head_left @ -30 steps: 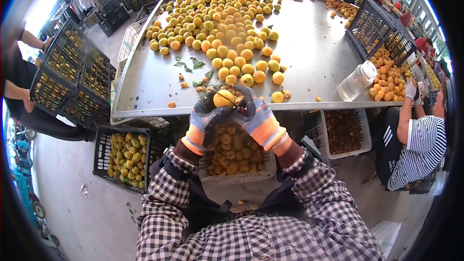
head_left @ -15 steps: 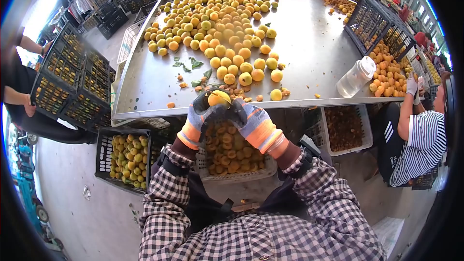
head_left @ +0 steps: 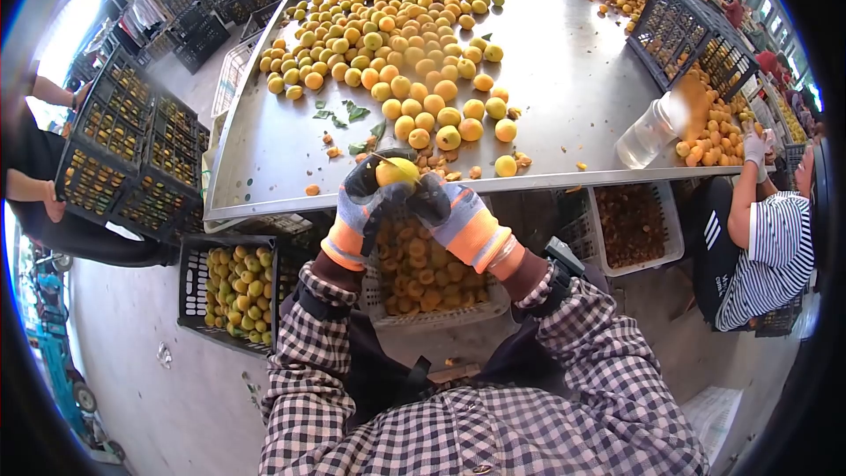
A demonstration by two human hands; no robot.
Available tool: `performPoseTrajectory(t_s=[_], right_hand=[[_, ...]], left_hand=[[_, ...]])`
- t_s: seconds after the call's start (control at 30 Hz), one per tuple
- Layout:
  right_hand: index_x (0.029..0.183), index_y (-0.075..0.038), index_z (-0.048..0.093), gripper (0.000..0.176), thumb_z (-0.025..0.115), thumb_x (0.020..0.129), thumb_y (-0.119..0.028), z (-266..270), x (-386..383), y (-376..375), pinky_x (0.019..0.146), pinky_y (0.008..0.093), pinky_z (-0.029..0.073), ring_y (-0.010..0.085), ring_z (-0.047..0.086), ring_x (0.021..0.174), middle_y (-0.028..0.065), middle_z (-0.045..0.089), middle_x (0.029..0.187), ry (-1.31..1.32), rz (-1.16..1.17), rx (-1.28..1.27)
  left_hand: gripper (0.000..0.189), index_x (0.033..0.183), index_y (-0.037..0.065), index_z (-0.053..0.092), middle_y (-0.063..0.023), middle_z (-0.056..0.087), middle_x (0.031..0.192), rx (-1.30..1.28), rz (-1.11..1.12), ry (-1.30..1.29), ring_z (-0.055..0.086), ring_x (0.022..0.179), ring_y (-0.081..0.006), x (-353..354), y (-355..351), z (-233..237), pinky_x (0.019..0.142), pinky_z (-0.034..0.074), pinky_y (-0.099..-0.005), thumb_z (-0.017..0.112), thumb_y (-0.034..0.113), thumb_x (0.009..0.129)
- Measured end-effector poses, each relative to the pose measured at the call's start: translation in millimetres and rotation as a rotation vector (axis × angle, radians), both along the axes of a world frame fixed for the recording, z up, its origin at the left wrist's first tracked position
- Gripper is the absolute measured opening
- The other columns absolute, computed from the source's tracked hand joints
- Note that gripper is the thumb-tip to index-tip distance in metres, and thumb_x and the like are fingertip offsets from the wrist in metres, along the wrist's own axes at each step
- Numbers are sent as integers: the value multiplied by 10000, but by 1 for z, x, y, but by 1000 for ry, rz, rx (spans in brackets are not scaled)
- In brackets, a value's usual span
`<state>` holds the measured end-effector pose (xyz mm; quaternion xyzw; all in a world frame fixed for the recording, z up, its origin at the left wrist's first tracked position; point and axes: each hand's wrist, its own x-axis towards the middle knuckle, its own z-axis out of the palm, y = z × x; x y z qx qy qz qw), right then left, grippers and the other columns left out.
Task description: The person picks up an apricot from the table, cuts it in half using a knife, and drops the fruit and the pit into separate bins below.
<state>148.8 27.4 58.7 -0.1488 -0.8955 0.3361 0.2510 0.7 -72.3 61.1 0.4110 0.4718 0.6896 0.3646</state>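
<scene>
A yellow-green apricot (head_left: 397,171) is held between my gloved hands at the near edge of the metal table (head_left: 564,137). My left hand (head_left: 361,207) wraps round its left side. My right hand (head_left: 448,211) is closed against its right side; whether a small tool is in those fingers cannot be made out. Just beyond my hands, pit scraps and green leaves (head_left: 355,111) lie near a large pile of whole apricots (head_left: 388,44). Below my hands, under the table edge, a crate holds halved apricots (head_left: 423,278).
A black crate of apricots (head_left: 238,291) stands at lower left, beside stacked crates (head_left: 132,141) held by a person. Right of centre are a plastic cup (head_left: 643,137), a tilted crate (head_left: 679,35) and a bin of brown scraps (head_left: 630,225). Another person in stripes (head_left: 771,256) sits at right.
My hands have shifted slightly, still round the apricot. A blurred orange shape now appears over the cup's lid at right. The seated person's arm has moved a little.
</scene>
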Motion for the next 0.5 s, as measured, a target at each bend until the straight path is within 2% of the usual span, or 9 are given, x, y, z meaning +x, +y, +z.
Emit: performPoseTrajectory(t_s=[0.07,0.13,0.17,0.27,0.33,0.37,0.4,0.43,0.5], right_hand=[[1044,-44,536,297,635,843,-239,-22,-11,0,653,427,500,373,622,776,193,632,821,79,-7,-9],[1047,-45,535,301,635,844,-244,-39,-20,1,653,428,500,373,622,777,195,631,816,160,-20,-20],[1049,-48,535,304,638,844,-249,-43,-22,2,647,431,500,377,621,766,192,630,806,136,-38,-23],[1054,-48,535,310,627,847,-260,-39,-19,4,669,427,499,370,623,788,186,633,838,74,-48,-37],[1056,-45,535,314,613,850,-268,-28,-14,5,697,419,499,359,627,822,182,636,881,35,-51,-34],[1079,-46,540,286,597,850,-209,-21,-8,5,708,408,492,346,618,840,171,627,911,21,77,35],[1101,-48,545,272,581,851,-150,-13,2,10,718,397,485,334,609,857,159,618,941,1,178,120],[1098,-46,544,277,589,846,-152,-2,8,9,716,393,485,331,610,856,158,622,942,-37,128,171],[1147,-32,519,340,566,859,-207,5,10,9,763,381,480,317,610,916,165,614,1009,-100,105,154]], left_hand=[[385,1171,-9,553,-68,630,1016,3,58,-83,600,934,-147,21,1,9,833,481,-272,662,159,843],[350,1079,1,579,-86,621,952,10,60,-480,597,848,-180,30,6,4,781,476,-298,584,306,908],[352,1026,10,580,-81,607,887,35,81,-456,584,787,-185,35,9,4,719,466,-288,538,348,934],[348,1080,4,578,-79,618,948,-15,42,-420,595,842,-182,32,7,15,766,471,-285,571,314,922],[352,1129,-1,570,-58,630,1009,-28,53,-172,600,913,-152,9,7,0,832,477,-282,663,197,853],[439,1178,-8,553,-52,625,1053,-83,34,69,587,947,-139,-3,5,0,841,484,-283,715,157,805],[504,1194,-7,549,-54,622,1065,-57,29,102,585,962,-140,-8,5,-9,846,493,-295,755,156,764],[542,1202,-15,544,-79,625,1074,-64,16,231,599,957,-159,-22,8,-27,850,501,-311,777,149,741],[510,1168,-39,554,-117,637,1051,19,-8,80,625,922,-196,-17,9,-28,832,519,-329,773,123,737]])
